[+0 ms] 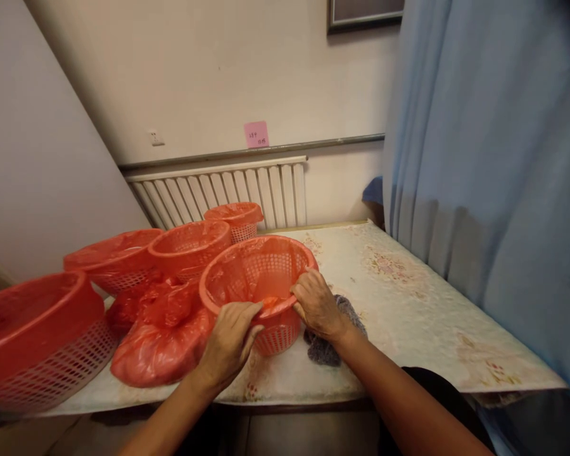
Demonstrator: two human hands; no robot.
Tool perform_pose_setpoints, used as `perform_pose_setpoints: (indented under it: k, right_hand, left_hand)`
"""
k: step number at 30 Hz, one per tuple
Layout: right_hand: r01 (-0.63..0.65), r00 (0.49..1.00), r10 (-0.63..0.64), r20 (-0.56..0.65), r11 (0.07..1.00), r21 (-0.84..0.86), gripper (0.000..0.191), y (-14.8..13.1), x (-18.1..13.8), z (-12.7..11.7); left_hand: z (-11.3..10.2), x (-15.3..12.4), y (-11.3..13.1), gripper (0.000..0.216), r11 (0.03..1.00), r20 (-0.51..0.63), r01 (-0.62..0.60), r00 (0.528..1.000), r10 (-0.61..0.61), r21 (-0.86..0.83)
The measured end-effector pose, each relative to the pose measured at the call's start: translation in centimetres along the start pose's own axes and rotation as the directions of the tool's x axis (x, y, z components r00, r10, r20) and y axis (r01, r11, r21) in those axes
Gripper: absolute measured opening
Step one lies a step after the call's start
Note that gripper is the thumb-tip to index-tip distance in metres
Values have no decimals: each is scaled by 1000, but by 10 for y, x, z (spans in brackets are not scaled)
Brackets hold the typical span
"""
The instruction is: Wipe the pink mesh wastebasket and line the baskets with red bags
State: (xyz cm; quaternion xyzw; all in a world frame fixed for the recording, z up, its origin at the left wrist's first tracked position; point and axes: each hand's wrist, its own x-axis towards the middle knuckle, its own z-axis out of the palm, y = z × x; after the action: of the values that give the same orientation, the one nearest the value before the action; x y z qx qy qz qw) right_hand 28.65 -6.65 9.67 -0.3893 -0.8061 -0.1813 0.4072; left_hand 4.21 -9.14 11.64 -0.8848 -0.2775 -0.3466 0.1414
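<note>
A round plastic basket [278, 340] with lattice sides stands upright on the table, lined with a thin red plastic bag [237, 269] whose edge is folded over much of the rim. At the front of the rim, my left hand [230, 339] is closed on the bag's edge, thumb outside and fingers on top. My right hand [319, 304] grips the rim and bag at the right front, fingers curled over. Beneath and behind my right wrist lies a crumpled grey cloth [332, 354]. The inside of the basket looks bare apart from the bag.
Several more baskets lined with red bags stand left and behind, including a large near-left basket [33, 335]. A knotted red bag [159, 354] lies beside my left hand. The table has a floral cover [408, 316]. A blue curtain [479, 190] hangs right; a radiator [228, 190] stands behind.
</note>
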Motion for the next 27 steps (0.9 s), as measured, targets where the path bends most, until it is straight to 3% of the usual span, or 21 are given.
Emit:
perform_pose_setpoints:
  k: [5, 8, 15, 17, 20, 24, 27]
  right_hand:
    - [9, 1000, -8, -22, 998, 57, 6, -3, -3, 0]
    - [13, 999, -11, -34, 997, 76, 7, -2, -4, 2]
    - [0, 1000, 1, -8, 997, 75, 8, -2, -4, -1]
    - [9, 1000, -9, 0, 998, 67, 16, -7, -1, -5]
    - [75, 997, -75, -7, 995, 64, 33, -22, 3, -11]
    - [205, 975, -211, 70, 975, 89, 27, -40, 7, -8]
    - [205, 975, -207, 83, 978, 26, 29, -35, 6, 0]
  left_hand:
    - [8, 8, 8, 13, 993, 24, 115, 993, -116, 42]
    - [6, 10, 11, 20, 982, 95, 162, 981, -171, 92]
    - [-1, 17, 11, 30, 973, 199, 156, 962, -189, 168]
    - [-1, 18, 11, 31, 971, 207, 151, 960, -188, 185]
    - [-1, 18, 13, 31, 969, 222, 137, 958, -183, 205]
    - [-1, 15, 14, 32, 969, 216, 121, 962, -169, 217]
    - [-2, 12, 7, 35, 975, 220, 100, 965, -144, 196]
